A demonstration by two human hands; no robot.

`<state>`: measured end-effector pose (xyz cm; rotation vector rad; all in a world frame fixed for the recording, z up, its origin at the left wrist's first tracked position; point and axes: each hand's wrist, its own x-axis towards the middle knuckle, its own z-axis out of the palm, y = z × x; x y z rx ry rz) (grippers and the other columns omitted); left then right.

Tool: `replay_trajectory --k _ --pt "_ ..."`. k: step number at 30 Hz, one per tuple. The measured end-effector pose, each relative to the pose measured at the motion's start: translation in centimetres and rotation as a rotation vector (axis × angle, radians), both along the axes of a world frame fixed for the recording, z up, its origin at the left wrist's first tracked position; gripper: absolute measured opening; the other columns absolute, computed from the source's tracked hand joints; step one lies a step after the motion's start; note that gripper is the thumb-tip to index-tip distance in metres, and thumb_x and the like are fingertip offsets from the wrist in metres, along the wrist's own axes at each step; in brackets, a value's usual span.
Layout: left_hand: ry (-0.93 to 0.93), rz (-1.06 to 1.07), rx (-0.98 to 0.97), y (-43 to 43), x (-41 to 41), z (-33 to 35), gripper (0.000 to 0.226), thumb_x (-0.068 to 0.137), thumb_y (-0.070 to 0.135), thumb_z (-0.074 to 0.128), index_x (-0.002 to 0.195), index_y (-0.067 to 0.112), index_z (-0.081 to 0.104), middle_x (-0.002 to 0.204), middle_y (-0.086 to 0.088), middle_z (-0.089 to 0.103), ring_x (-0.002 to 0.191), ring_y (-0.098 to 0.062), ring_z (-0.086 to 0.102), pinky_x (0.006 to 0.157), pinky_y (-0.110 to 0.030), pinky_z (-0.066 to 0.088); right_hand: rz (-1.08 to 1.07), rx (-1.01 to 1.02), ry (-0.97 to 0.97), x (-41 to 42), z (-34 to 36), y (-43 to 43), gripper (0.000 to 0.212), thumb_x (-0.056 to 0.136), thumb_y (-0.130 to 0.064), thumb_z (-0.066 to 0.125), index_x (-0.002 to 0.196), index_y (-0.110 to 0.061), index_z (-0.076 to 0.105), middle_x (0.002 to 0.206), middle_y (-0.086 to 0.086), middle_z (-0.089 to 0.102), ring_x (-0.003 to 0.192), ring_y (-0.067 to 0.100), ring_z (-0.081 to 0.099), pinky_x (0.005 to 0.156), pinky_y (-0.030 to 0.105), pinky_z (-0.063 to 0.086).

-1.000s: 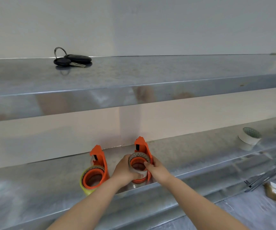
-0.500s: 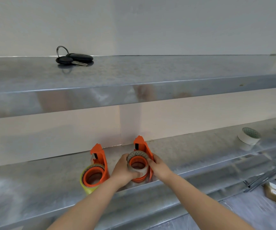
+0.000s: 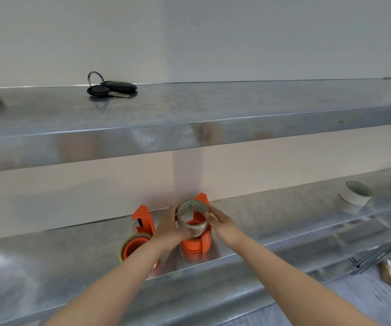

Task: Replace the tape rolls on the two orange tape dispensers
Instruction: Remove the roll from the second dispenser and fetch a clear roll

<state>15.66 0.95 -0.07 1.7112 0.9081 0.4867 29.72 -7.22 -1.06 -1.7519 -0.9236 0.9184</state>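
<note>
On the lower shiny galvanised-metal shelf, the left hand and the right hand grip opposite sides of a clear, glossy tape roll with a patterned cardboard core, which sits tilted over the round hub of the right-hand orange moulded-plastic tape dispenser. Just to its left stands the second orange plastic dispenser, with a yellowish translucent tape roll around its hub. Further right on the same shelf lies a white matte tape roll, and black plastic keys on a steel ring rest on the upper metal shelf.
</note>
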Motion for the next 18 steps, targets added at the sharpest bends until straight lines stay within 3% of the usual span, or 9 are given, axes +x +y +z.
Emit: replay_trajectory --k 1,4,6,8,12,14,18 --pt "0.001 0.005 0.001 0.3 -0.1 0.3 0.093 0.038 0.042 0.082 0.121 0.020 0.045 0.114 0.008 0.056 0.107 -0.012 0.054 0.089 -0.024 0.045 0.032 0.004 -0.024 0.1 0.4 0.1 0.037 0.095 -0.026 0.047 0.132 -0.025 0.047 0.145 -0.001 0.042 0.136 0.013 0.036 0.098 0.009 0.031" --pt "0.004 0.000 0.034 1.0 0.1 1.4 0.104 0.033 0.047 0.080 0.127 0.017 0.045 0.123 0.002 0.058 0.114 -0.016 0.055 0.095 -0.030 0.048 0.064 -0.012 -0.101 0.5 1.9 0.0 0.057 0.086 -0.036 0.061 0.138 -0.028 0.040 0.155 -0.007 0.023 0.142 0.013 0.024 0.111 0.023 0.023" --pt "-0.012 -0.009 0.060 1.1 0.4 2.8 0.105 0.030 0.048 0.077 0.126 0.015 0.047 0.117 0.003 0.059 0.109 -0.016 0.057 0.093 -0.029 0.049 0.062 0.001 -0.167 0.6 3.1 -0.1 0.069 0.077 -0.040 0.070 0.138 -0.027 0.040 0.147 -0.005 0.040 0.134 0.011 0.037 0.105 0.022 0.032" --pt "-0.037 -0.019 0.085 1.2 1.2 3.9 0.104 0.029 0.047 0.075 0.124 0.015 0.049 0.112 0.002 0.060 0.106 -0.017 0.058 0.093 -0.031 0.049 0.064 0.052 -0.205 0.7 4.1 -0.4 0.072 0.067 -0.040 0.077 0.131 -0.026 0.047 0.130 -0.003 0.058 0.121 0.010 0.050 0.088 0.014 0.040" --pt "-0.077 -0.122 0.120 0.3 3.8 4.7 0.099 0.031 0.045 0.079 0.122 0.014 0.053 0.115 -0.002 0.065 0.107 -0.019 0.062 0.093 -0.034 0.051 -0.039 0.146 -0.194 2.2 5.6 -2.4 0.079 0.053 -0.043 0.076 0.125 -0.020 0.052 0.116 -0.006 0.062 0.113 0.010 0.057 0.087 0.012 0.043" --pt "-0.087 -0.211 0.111 -0.6 5.9 5.0 0.097 0.031 0.042 0.083 0.121 0.018 0.052 0.116 -0.001 0.065 0.109 -0.017 0.061 0.097 -0.035 0.050 -0.112 0.179 -0.177 3.4 6.5 -4.3 0.082 0.049 -0.045 0.072 0.124 -0.017 0.052 0.108 -0.009 0.062 0.100 0.003 0.059 0.077 0.002 0.042" --pt "-0.126 -0.399 0.094 -4.2 11.4 6.1 0.083 0.036 0.041 0.081 0.112 0.032 0.049 0.109 0.016 0.061 0.106 -0.005 0.058 0.094 -0.022 0.046 -0.239 0.227 -0.071 7.3 6.9 -9.4 0.058 0.069 -0.012 0.079 0.117 -0.022 0.049 0.110 -0.008 0.061 0.111 0.010 0.059 0.081 0.005 0.046"
